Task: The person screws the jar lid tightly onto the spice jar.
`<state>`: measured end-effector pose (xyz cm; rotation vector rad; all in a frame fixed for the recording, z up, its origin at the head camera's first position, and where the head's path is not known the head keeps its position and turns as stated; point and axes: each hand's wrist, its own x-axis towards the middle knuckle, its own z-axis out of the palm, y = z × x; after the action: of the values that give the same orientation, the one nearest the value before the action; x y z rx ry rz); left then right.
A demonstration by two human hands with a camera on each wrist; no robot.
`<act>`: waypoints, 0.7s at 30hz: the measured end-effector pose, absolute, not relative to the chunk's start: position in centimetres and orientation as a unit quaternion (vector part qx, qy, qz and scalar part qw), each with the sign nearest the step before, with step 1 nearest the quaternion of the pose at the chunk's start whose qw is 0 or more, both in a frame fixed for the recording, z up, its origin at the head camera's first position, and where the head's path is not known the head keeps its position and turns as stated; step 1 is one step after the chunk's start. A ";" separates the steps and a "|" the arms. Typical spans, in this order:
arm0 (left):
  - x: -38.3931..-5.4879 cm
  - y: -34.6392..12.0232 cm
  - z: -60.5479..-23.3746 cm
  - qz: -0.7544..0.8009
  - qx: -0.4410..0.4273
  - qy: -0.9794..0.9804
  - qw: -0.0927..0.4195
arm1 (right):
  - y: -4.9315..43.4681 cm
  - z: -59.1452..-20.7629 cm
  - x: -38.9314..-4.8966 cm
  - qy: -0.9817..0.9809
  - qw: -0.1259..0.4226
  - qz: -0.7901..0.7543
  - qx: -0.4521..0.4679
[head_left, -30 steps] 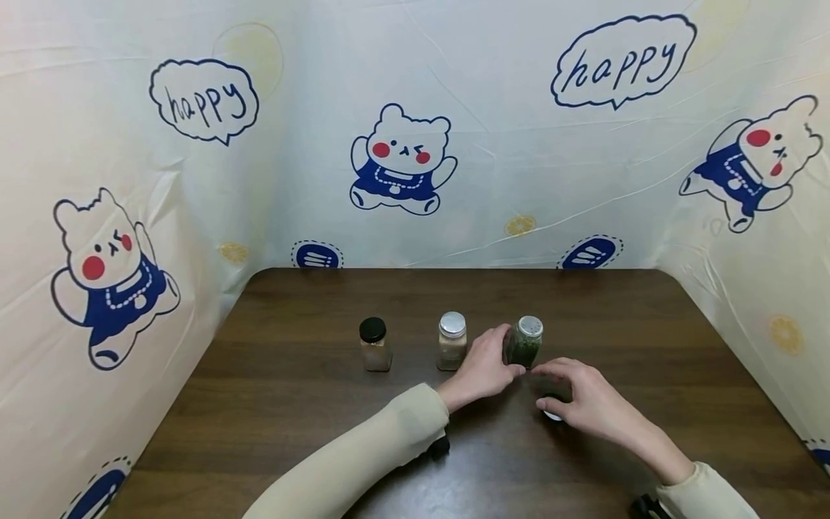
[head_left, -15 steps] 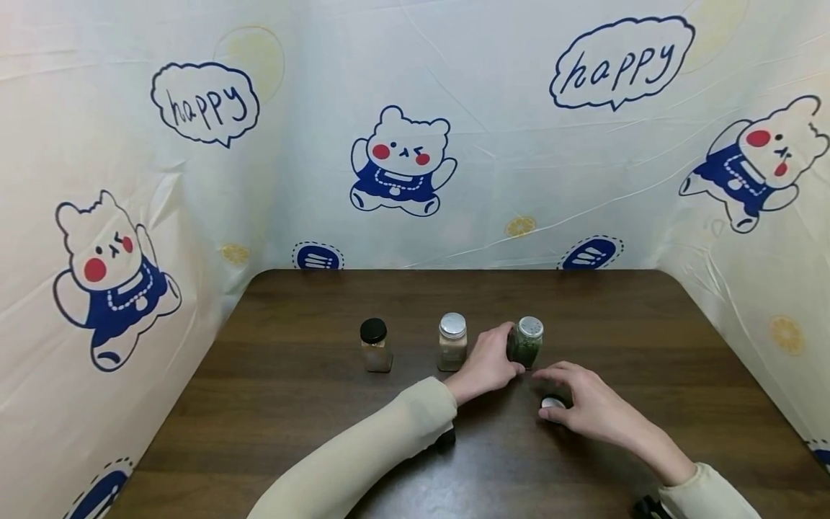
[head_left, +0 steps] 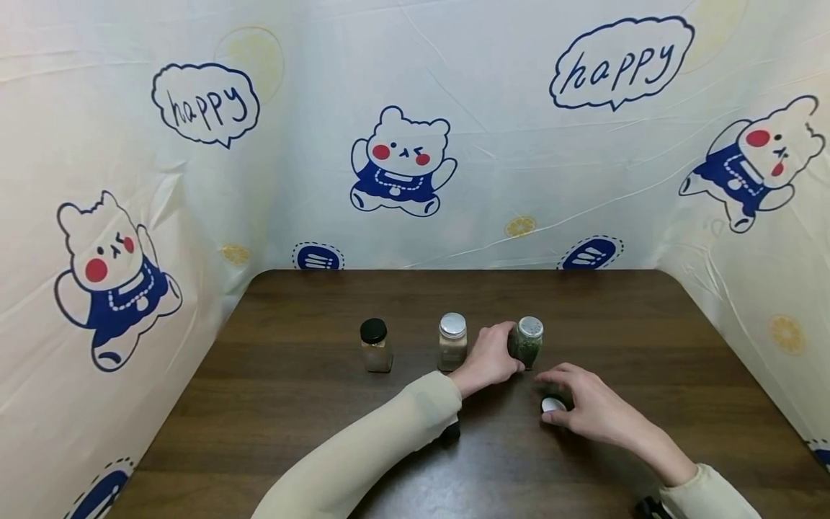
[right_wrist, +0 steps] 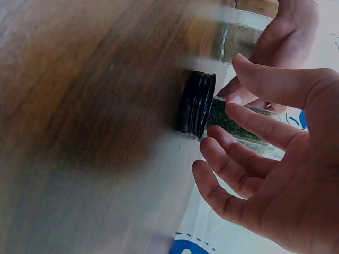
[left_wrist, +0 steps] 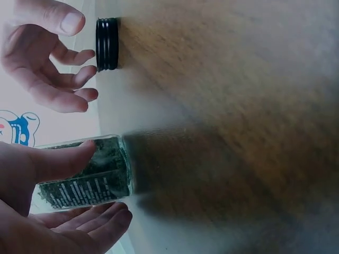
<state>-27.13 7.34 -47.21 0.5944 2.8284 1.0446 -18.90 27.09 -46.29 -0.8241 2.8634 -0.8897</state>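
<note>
In the head view a glass jar of green dried herbs [head_left: 528, 351] stands upright on the table, with a perforated shaker top. My left hand [head_left: 491, 357] holds it from the left; the left wrist view shows the thumb over the jar's side [left_wrist: 108, 180] and the fingers along the other side. A black lid [right_wrist: 198, 103] lies on the table in front of the jar, its white inside facing up. My right hand [head_left: 596, 404] hovers over and around the lid with loosely bent, spread fingers. No grip on the lid shows in either wrist view.
To the left stand a silver-capped jar [head_left: 452, 342] with pale brown contents and a black-capped jar [head_left: 375, 346]. The dark wooden table [head_left: 311, 303] ends at a printed cloth backdrop [head_left: 493, 86]. A dark wrist device [head_left: 449, 432] shows under the left sleeve.
The right hand has shifted slightly down and right, so more of the lid's white inside shows. The left forearm has moved slightly right, its hand staying at the herb jar.
</note>
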 end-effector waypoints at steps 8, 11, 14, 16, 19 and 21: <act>-27.5 7.4 -47.7 0.334 0.196 0.921 0.038 | 27.1 -46.4 -18.9 0.920 0.023 -0.287 -0.266; -27.6 7.4 -47.7 0.336 0.195 0.921 0.036 | 27.1 -46.5 -18.9 0.922 0.023 -0.284 -0.263; -27.5 7.4 -47.6 0.335 0.194 0.921 0.039 | 27.1 -46.5 -18.9 0.922 0.022 -0.283 -0.262; -27.5 7.4 -47.6 0.336 0.192 0.921 0.042 | 27.1 -46.6 -18.9 0.922 0.021 -0.284 -0.264; -27.4 7.3 -47.5 0.340 0.193 0.920 0.040 | 27.1 -46.6 -18.9 0.920 0.022 -0.284 -0.267; -27.4 7.3 -47.5 0.344 0.193 0.918 0.037 | 27.1 -46.6 -18.9 0.920 0.021 -0.285 -0.267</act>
<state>-27.40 7.30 -47.48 0.5937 2.8176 1.0572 -18.87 27.13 -46.62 -0.8270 2.8528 -0.8836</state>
